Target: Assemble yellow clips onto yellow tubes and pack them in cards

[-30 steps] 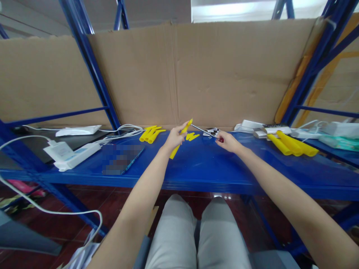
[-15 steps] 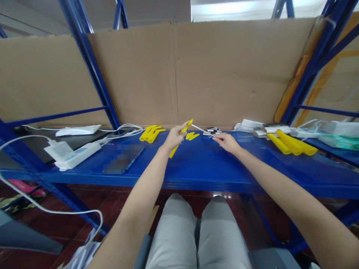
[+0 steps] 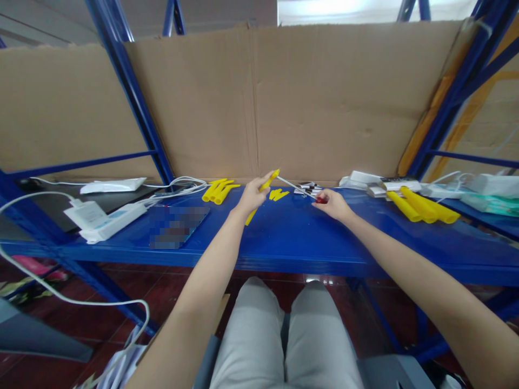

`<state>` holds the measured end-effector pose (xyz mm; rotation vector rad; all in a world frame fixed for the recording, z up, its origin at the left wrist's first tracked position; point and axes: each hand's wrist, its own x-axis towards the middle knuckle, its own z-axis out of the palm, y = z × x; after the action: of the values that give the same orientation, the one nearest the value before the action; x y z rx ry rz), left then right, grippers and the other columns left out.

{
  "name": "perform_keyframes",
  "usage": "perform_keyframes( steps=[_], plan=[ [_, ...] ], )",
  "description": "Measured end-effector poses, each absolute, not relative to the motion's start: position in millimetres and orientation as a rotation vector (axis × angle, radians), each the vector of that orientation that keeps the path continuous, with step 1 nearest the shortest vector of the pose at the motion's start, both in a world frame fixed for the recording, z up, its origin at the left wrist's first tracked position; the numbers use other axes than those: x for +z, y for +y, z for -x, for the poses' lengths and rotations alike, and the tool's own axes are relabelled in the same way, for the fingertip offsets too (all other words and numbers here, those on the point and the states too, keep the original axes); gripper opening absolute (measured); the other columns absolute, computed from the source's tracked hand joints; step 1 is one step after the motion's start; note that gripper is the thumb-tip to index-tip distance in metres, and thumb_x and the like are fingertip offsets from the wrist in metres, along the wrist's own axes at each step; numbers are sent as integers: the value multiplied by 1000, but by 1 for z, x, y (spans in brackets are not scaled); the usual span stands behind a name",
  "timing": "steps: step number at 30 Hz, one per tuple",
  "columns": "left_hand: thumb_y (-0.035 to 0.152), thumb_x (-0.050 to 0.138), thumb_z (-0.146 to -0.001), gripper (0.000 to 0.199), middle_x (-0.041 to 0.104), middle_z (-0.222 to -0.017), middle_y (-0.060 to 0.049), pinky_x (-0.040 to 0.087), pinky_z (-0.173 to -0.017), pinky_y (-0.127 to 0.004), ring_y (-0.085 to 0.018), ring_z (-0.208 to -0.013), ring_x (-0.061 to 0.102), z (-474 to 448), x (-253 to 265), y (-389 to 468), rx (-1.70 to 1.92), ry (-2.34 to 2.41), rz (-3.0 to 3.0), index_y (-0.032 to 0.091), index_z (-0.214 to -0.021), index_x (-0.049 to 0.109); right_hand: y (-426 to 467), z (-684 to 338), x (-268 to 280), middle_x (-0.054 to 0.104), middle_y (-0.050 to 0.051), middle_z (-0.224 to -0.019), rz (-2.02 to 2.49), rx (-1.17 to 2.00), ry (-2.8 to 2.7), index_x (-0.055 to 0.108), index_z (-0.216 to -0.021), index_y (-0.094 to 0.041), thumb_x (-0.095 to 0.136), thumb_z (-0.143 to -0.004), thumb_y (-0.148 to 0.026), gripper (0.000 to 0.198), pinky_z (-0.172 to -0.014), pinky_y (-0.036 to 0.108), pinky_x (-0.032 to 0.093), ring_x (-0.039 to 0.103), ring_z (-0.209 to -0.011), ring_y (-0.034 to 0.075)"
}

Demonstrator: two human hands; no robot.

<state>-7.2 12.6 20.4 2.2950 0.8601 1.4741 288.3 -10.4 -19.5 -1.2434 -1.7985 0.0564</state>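
My left hand is closed around a long yellow plastic piece, which slants upward with its narrow end above my fingers. My right hand grips a screwdriver by its red handle. The thin metal shaft points left and up, and its tip meets the yellow piece near the top; the exact contact is too small to make out. Between my hands, several small yellow parts lie on the blue shelf. Just behind the screwdriver sits a small black-and-white bundle.
Yellow tubular pieces lie at left and more at right, beside white boxes. A dark flat device and a white power strip with cables are on the left. Cardboard walls off the back between blue posts.
My right hand has shifted slightly right and turned, so the red handle now shows. The left hand keeps its hold on the yellow piece, almost unmoved.
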Motion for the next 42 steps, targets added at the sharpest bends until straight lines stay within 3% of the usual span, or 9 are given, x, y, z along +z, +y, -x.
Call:
perform_keyframes(
  steps=[5,10,15,20,24,29,33,37,42],
  plan=[
    [12,54,-82,52,71,-108,-7,51,-91,-36,-20,-97,65,8,20,14,1467,899,-2339,20,-133,56,-18,-287,-16,66,5,-71,1185,173,-1803,62,-70,-20,68,-65,-59,40,-68,36,50,62,-72,23],
    [9,52,-81,55,71,-110,-7,47,-98,-35,-20,-101,65,10,21,15,1457,923,-2381,21,-135,55,-22,-285,-14,66,4,-71,1180,239,-1883,69,-81,-18,63,-70,-63,46,-64,35,49,61,-67,22],
    [6,51,-80,57,69,-112,-10,47,-96,-36,-21,-99,65,10,22,16,1459,1023,-2390,18,-136,54,-18,-285,-18,64,4,-71,1183,217,-1847,58,-75,-21,68,-67,-61,42,-67,36,50,60,-68,21],
    [4,52,-79,54,69,-106,-8,48,-95,-37,-22,-99,64,10,22,15,1500,1152,-2407,21,-131,60,-17,-284,-20,55,0,-62,1120,302,-1796,44,-67,-24,69,-61,-67,51,-59,33,47,54,-61,18],
    [4,52,-79,53,69,-104,-7,46,-97,-38,-22,-98,63,10,20,18,1534,1117,-2395,22,-128,62,-23,-283,-16,55,0,-63,1100,323,-1853,49,-68,-22,65,-63,-71,52,-58,33,46,54,-59,18],
    [7,52,-80,55,70,-103,-7,49,-92,-36,-20,-93,64,11,16,23,1571,996,-2342,20,-133,57,-28,-284,-11,64,4,-74,1156,199,-1877,62,-79,-20,60,-71,-67,47,-64,35,49,60,-68,21],
    [9,53,-78,55,70,-98,-7,49,-91,-35,-20,-91,64,14,17,26,1583,1013,-2341,19,-132,58,-33,-284,-5,71,7,-87,1231,12,-1936,68,-91,-21,56,-81,-53,35,-72,36,49,63,-80,24],
    [10,54,-78,54,71,-98,-7,49,-92,-36,-21,-93,64,18,18,27,1602,1059,-2354,19,-131,59,-40,-279,1,72,8,-86,1335,-118,-1994,67,-94,-23,52,-86,-45,28,-66,32,47,64,-76,23],
    [12,55,-79,51,71,-101,-7,48,-95,-38,-23,-98,65,19,19,26,1601,1042,-2344,19,-130,59,-42,-279,3,69,5,-78,1279,-112,-1961,57,-91,-22,59,-80,-46,27,-61,29,44,63,-69,21]
  ],
)
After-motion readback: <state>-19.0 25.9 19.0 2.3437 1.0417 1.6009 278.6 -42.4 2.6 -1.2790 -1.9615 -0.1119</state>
